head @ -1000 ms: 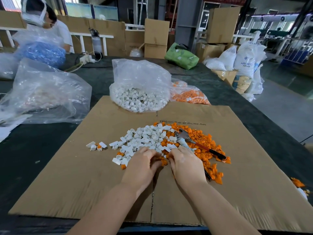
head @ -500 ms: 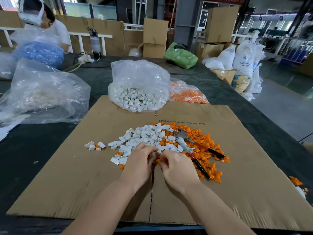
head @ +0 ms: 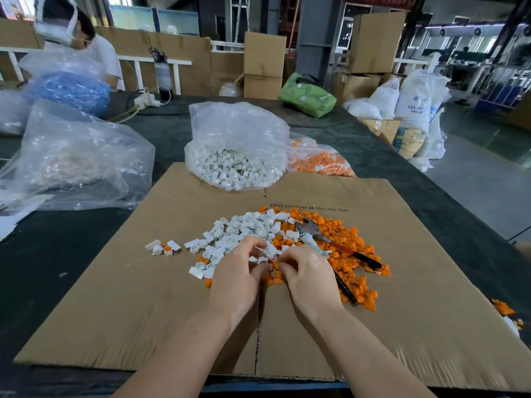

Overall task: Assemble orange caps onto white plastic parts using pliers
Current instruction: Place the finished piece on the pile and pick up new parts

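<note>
A heap of white plastic parts [head: 247, 228] lies on the cardboard sheet [head: 402, 282], with loose orange caps [head: 347, 254] spread to its right. The pliers [head: 313, 232] rest on the orange caps, their handles pointing toward me and to the right. My left hand [head: 240, 275] pinches a small white part [head: 262, 259] at the near edge of the heap. Fingertip to fingertip with it, my right hand [head: 311, 278] has curled fingers that pinch what looks like an orange cap, mostly hidden.
A few white pieces, one with orange in it [head: 162, 248], lie apart on the left. Behind the sheet stand a clear bag of white parts [head: 235, 165] and a bag of orange caps [head: 321, 162]. Large plastic bags [head: 71, 165] fill the left. A person [head: 86, 50] sits far left.
My right hand has moved left, away from the pliers' handles. Both hands have come together at the heap's near edge, fingertips now meeting over a white part.
</note>
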The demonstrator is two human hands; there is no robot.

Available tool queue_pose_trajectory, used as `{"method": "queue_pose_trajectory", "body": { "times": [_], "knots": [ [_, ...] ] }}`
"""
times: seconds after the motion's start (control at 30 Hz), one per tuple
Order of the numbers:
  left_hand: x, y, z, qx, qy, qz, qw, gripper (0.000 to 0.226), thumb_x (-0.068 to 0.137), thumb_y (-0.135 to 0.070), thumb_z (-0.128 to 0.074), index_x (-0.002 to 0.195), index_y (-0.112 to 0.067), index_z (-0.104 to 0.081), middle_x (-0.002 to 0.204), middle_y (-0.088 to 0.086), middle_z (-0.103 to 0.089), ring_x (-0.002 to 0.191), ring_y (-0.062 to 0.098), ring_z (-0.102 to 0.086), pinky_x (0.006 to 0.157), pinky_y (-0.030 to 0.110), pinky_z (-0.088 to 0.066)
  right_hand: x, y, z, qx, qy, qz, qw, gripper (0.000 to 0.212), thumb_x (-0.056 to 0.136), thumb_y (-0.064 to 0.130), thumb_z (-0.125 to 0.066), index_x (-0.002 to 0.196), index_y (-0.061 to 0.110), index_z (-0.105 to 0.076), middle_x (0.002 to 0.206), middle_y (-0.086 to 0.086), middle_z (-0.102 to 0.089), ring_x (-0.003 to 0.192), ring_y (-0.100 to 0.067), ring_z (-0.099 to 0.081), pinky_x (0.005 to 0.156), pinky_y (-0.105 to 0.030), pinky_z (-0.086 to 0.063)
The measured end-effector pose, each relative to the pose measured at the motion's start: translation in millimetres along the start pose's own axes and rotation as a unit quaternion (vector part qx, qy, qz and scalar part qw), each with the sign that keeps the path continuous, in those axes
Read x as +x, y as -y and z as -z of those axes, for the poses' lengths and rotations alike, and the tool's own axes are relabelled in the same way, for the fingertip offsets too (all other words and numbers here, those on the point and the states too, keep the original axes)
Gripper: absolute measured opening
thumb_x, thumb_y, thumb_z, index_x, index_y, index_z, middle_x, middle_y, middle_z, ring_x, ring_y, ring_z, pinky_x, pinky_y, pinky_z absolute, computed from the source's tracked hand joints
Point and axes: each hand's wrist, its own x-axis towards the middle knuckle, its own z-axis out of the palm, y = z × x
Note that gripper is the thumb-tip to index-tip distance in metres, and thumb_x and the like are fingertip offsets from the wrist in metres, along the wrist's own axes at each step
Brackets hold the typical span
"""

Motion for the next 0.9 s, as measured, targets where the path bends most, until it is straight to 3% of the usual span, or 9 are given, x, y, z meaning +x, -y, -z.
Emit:
{"method": "queue_pose_trajectory", "body": {
  "times": [0.17,0.33,0.53,0.6,0.7,0.8,0.9],
  "knots": [
    [-0.8,-5.7,-1.6,-0.042,0.011,0.031,0.999,0.033,0.087,-0.014,-0.065,0.087,-0.043,-0.049,0.092,-0.017,-0.057,0.086,0.002,-0.058,0.065,0.009,-0.042,-0.6,1.1,4.2,0.053,-0.01,-0.038,0.998,0.01,0.09,0.012,-0.061,0.095,0.014,-0.069,0.088,0.005,-0.066,0.081,-0.006,-0.057,0.07,-0.013,-0.042],
    [5.7,-8.0,1.8,-0.069,0.027,0.051,0.996,0.025,0.084,-0.009,-0.068,0.092,-0.03,-0.057,0.09,-0.005,-0.061,0.075,0.004,-0.057,0.05,0.006,-0.043,1.1,0.5,7.0,0.117,-0.027,-0.081,0.989,0.008,0.088,0.013,-0.064,0.091,0.017,-0.07,0.081,0.012,-0.063,0.075,0.003,-0.056,0.066,-0.003,-0.04],
    [10.3,-11.0,2.5,-0.041,-0.025,0.069,0.996,0.016,0.081,-0.021,-0.073,0.087,-0.026,-0.059,0.075,-0.006,-0.059,0.067,0.007,-0.057,0.052,0.013,-0.041,0.7,0.2,6.8,0.178,-0.046,-0.123,0.975,0.003,0.084,0.018,-0.069,0.082,0.018,-0.066,0.074,0.009,-0.063,0.069,-0.001,-0.057,0.06,-0.009,-0.044],
    [11.2,-12.4,2.1,-0.031,-0.011,0.059,0.998,0.009,0.085,-0.021,-0.069,0.092,-0.024,-0.064,0.079,-0.01,-0.059,0.073,0.008,-0.059,0.062,0.017,-0.047,1.0,1.3,7.1,0.209,-0.046,-0.124,0.969,0.005,0.085,0.016,-0.068,0.081,0.018,-0.065,0.074,0.007,-0.064,0.068,-0.004,-0.058,0.059,-0.01,-0.043],
    [11.5,-14.1,0.1,-0.095,0.018,0.076,0.992,0.014,0.091,-0.016,-0.061,0.102,-0.016,-0.069,0.083,-0.006,-0.064,0.081,0.017,-0.066,0.078,0.031,-0.054,2.2,2.9,7.3,0.241,-0.047,-0.121,0.962,0.011,0.086,0.012,-0.066,0.078,0.02,-0.064,0.074,0.004,-0.065,0.069,-0.007,-0.059,0.059,-0.01,-0.043],
    [11.9,-14.4,-1.3,-0.178,0.025,0.115,0.977,0.013,0.089,-0.004,-0.061,0.101,-0.009,-0.064,0.073,0.0,-0.061,0.061,0.012,-0.067,0.063,0.024,-0.056,1.6,3.5,5.5,0.222,-0.043,-0.119,0.967,0.013,0.087,0.014,-0.065,0.078,0.022,-0.062,0.075,0.007,-0.064,0.071,-0.006,-0.058,0.06,-0.011,-0.043],
    [11.5,-14.6,-1.1,-0.268,0.03,0.155,0.95,0.009,0.086,0.002,-0.063,0.091,-0.006,-0.062,0.065,0.002,-0.063,0.06,0.013,-0.067,0.059,0.021,-0.055,-0.4,2.7,3.5,0.165,-0.048,-0.106,0.979,0.009,0.088,0.02,-0.064,0.08,0.024,-0.06,0.073,0.01,-0.062,0.072,-0.004,-0.059,0.063,-0.018,-0.047]
  ]
}}
